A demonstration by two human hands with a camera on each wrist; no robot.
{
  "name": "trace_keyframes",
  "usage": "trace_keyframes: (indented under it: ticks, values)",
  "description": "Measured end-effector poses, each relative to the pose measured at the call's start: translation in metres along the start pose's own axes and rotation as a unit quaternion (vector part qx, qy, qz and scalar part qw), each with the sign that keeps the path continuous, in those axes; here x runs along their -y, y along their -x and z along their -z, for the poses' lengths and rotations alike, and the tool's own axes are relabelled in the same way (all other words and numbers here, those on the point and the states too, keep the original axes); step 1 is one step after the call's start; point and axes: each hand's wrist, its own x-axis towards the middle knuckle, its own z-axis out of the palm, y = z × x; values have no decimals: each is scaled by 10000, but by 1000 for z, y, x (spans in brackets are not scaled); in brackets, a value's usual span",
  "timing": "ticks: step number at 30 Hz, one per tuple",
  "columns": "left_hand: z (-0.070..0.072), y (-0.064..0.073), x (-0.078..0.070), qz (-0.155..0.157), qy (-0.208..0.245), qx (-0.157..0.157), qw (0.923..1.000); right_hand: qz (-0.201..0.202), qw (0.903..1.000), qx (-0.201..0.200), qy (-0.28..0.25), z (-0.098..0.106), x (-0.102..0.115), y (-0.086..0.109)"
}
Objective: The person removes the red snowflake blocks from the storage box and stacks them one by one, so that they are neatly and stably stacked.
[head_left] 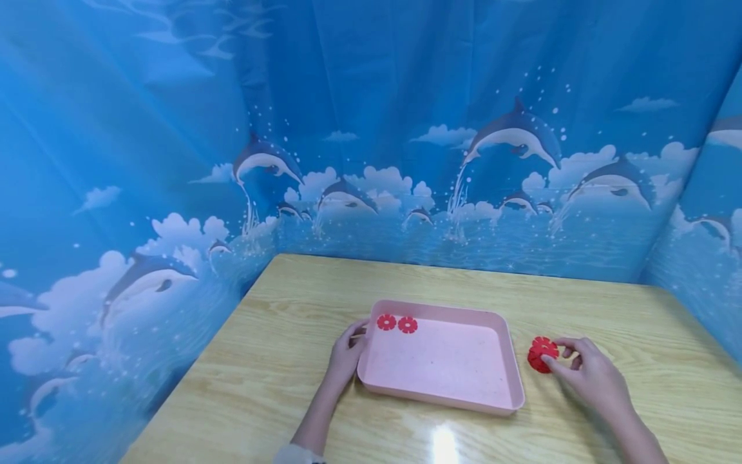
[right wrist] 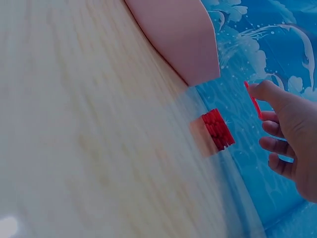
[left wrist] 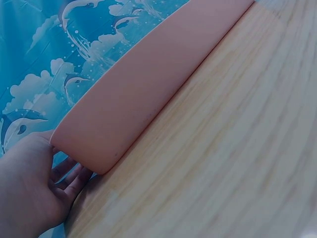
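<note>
Two red notched plastic discs, a left one [head_left: 391, 323] and a right one [head_left: 413, 325], lie side by side in the far left corner of a pink tray [head_left: 440, 367]. My left hand [head_left: 346, 353] grips the tray's left side, its thumb at the rim. In the left wrist view the other fingers bend beneath the tray's corner. To the right of the tray, my right hand [head_left: 597, 380] pinches one red disc [right wrist: 252, 100] between thumb and fingertips. That disc is held above a short stack of red discs [right wrist: 218, 130] on the table.
The wooden table [head_left: 278, 322] extends around the tray on every side. A blue curtain [head_left: 371, 129] printed with dolphins hangs behind and beside it. A bright light reflection shows near the table's front.
</note>
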Motion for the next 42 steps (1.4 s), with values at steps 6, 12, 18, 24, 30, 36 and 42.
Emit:
trace_keyframes:
  ticks: [6,12,18,24,30,36,42]
  values:
    - [1,11,-26,-41,39,33,10000,-219,9996,176,32,-5,-7,2]
    - [1,14,-33,19,-12,34,10000,-199,9997,134,51,-11,-15,3]
    - [0,6,-17,17,68,32,10000,-204,9997,113,92,-15,-18,2]
    - [0,-2,5,-5,-77,10,10000,-243,9995,164,114,-19,-20,3]
    - [0,-2,7,-24,-91,-8,10000,-249,9994,183,167,-22,-21,3]
    - [1,3,-5,2,-39,16,10000,-360,9989,247,198,-23,-21,3]
    - [-2,-2,6,21,-125,-41,9999,-322,9992,139,192,-24,-22,3]
